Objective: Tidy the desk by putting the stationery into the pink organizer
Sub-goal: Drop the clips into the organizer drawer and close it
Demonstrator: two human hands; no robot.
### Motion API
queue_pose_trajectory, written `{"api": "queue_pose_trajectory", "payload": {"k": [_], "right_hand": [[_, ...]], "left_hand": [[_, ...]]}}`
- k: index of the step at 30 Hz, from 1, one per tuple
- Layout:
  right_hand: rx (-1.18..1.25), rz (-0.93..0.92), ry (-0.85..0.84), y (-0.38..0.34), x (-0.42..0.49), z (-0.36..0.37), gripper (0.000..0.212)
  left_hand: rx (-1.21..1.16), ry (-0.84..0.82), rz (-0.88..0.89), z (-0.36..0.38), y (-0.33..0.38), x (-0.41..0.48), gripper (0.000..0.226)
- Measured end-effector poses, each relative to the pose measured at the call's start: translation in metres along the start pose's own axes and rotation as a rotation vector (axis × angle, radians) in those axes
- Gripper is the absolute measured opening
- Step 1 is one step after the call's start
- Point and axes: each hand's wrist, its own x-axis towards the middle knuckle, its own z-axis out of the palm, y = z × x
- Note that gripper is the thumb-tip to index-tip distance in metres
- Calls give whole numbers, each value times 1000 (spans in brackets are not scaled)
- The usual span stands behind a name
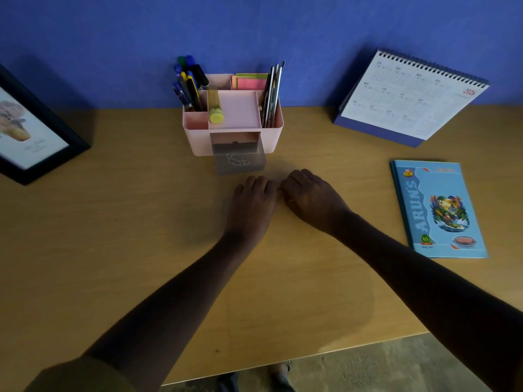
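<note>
Notebook [438,207] right of pink organizer [198,140] reads "ARUN'S"; calendar [410,94], 2026.

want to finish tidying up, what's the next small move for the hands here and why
Likely move whatever lies under the touching left hand and right hand into the clear drawer of the pink plastic organizer: it stands open right ahead with wire paper clips inside. What they hold is hidden.

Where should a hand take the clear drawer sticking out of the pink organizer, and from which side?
Probably its front wall, from the person's side: the clear drawer stands pulled out of the pink organizer, so that wall is free while its back sits inside. Pinch over the top rim, above the paper clips.
</note>
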Motion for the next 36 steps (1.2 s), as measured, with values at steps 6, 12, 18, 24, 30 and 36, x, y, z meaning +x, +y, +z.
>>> {"api": "queue_pose_trajectory", "payload": {"k": [6, 12, 18, 24, 30, 36], "right_hand": [[214, 183, 74, -9, -2, -8, 17], [291, 206, 313, -22, 29, -46, 16], [94, 93, 230, -50, 88, -62, 18], [-22, 114, 123, -61, 108, -52, 19], [444, 372, 319, -62, 74, -55, 11], [1582, 1091, 408, -111, 33, -51, 23]], "left_hand": [[-316, 71, -178, -6, -2, -11, 12], [-518, 133, -447, -36, -9, -29, 22], [-592, 218, -591, -58, -20, -37, 21], [-598, 254, -598, -68, -32, -33, 23], [-649, 272, -634, -74, -37, -32, 27], [-775, 288, -741, -81, -28, -28, 34]]}}
